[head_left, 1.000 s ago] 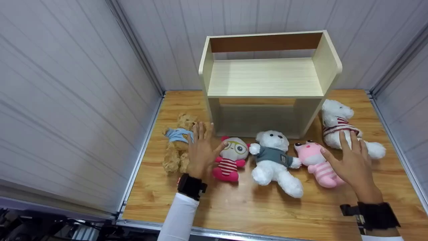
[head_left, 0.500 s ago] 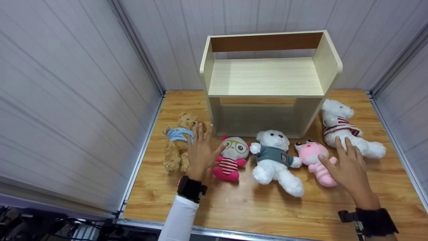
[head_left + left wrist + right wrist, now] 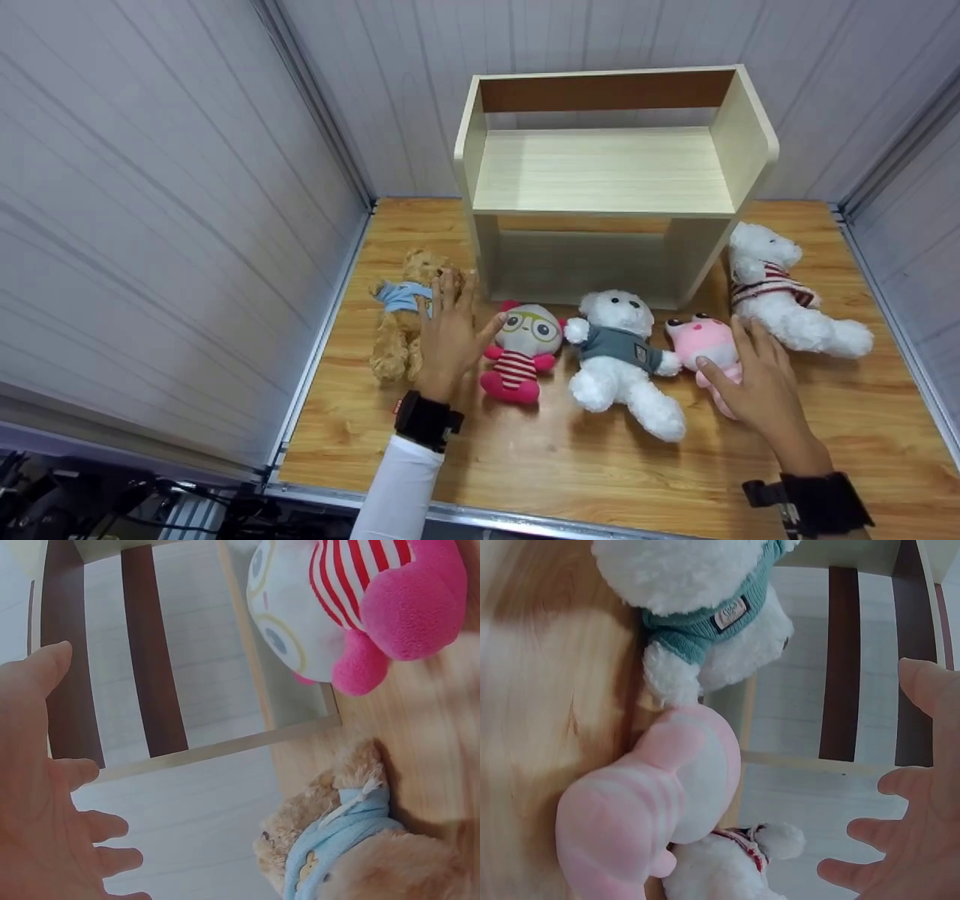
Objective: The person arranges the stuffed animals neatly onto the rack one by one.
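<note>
My left hand [image 3: 450,341] hovers with fingers spread between a brown teddy bear [image 3: 396,334] in a light blue top and a pink and grey plush toy [image 3: 517,367] with yellow glasses. Above a pink striped plush toy [image 3: 701,341], my right hand [image 3: 765,386] hangs with fingers extended, hiding part of it. The right wrist view shows a gap between that hand and the pink striped plush toy [image 3: 622,817]. A white teddy bear [image 3: 619,352] in a grey-green top lies between the hands. Another white bear [image 3: 787,307] in a striped top lies at the right.
A two-tier wooden shelf [image 3: 607,169] stands behind the toys against the back wall. Panel walls [image 3: 187,225] enclose the wooden table [image 3: 585,480] on the left, back and right. A metal edge [image 3: 480,514] runs along the table's front.
My right hand has moved left, from near the striped-top white bear to over the pink striped plush toy. The left hand stays nearly in place. The head view has shifted slightly.
</note>
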Demonstrator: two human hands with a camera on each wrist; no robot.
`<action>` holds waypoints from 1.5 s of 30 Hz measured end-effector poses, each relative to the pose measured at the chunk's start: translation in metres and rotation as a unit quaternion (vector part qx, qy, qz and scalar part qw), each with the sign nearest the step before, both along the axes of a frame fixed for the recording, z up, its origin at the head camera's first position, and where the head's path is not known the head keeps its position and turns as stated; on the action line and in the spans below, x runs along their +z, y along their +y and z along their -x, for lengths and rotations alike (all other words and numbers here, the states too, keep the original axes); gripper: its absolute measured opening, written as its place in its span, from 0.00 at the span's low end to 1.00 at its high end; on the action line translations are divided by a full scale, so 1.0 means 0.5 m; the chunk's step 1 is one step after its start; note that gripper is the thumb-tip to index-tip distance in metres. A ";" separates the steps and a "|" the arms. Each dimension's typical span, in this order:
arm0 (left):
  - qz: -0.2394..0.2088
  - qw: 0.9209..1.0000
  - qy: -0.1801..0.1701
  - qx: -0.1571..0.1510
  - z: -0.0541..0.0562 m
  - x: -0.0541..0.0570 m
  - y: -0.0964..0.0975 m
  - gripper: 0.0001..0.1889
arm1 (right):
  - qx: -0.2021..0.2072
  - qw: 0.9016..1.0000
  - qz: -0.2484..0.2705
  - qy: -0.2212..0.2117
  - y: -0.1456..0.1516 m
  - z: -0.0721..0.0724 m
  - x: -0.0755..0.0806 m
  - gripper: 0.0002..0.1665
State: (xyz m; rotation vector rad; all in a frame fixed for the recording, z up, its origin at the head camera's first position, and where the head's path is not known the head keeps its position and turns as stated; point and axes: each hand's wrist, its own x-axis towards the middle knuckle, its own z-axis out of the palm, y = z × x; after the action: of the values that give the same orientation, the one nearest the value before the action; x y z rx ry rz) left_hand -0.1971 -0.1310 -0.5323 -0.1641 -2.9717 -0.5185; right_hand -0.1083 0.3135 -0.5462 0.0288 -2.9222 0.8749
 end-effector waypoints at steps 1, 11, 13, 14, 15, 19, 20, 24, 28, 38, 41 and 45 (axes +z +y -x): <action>-0.003 1.000 0.002 -0.001 0.001 0.002 0.000 0.48 | 0.001 1.000 0.001 0.000 -0.004 0.000 -0.002 0.55; -0.025 0.999 0.019 -0.002 0.018 0.030 0.012 0.48 | 0.017 1.000 0.015 -0.003 -0.043 -0.006 -0.032 0.55; -0.029 0.999 0.025 -0.004 0.024 0.038 0.016 0.48 | 0.020 0.999 0.017 -0.020 -0.052 -0.011 -0.040 0.55; -0.035 0.999 0.030 -0.006 0.027 0.042 0.018 0.48 | 0.021 0.999 0.021 -0.031 -0.057 -0.014 -0.044 0.56; -0.041 0.999 0.035 -0.006 0.030 0.047 0.020 0.47 | 0.022 0.998 0.024 -0.047 -0.064 -0.016 -0.047 0.57; -0.059 0.997 0.052 -0.003 0.045 0.066 0.022 0.47 | 0.026 0.994 0.034 -0.101 -0.096 -0.020 -0.068 0.61; -0.061 0.996 0.059 0.000 0.049 0.072 0.022 0.47 | 0.028 0.993 0.033 -0.110 -0.105 -0.020 -0.074 0.62; -0.073 0.994 0.081 0.005 0.067 0.094 0.021 0.48 | 0.029 0.991 0.031 -0.125 -0.136 -0.021 -0.105 0.64; -0.089 0.991 0.099 0.001 0.083 0.116 0.024 0.48 | 0.018 0.989 0.032 -0.146 -0.158 -0.021 -0.136 0.63; -0.147 0.979 0.139 -0.018 0.132 0.168 0.039 0.51 | 0.000 0.980 0.029 -0.196 -0.157 -0.011 -0.186 0.55; -0.171 0.975 0.143 -0.024 0.150 0.185 0.043 0.51 | -0.003 0.981 0.033 -0.192 -0.150 -0.010 -0.209 0.54; -0.205 0.969 0.138 -0.029 0.175 0.203 0.048 0.51 | -0.016 0.984 0.031 -0.173 -0.125 0.001 -0.294 0.49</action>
State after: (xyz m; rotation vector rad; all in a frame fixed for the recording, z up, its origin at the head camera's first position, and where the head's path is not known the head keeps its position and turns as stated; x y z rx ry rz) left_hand -0.2847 -0.1070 -0.4309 -0.2573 -2.5331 -1.0106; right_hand -0.1087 0.2510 -0.6932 -0.1935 -3.1969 1.0635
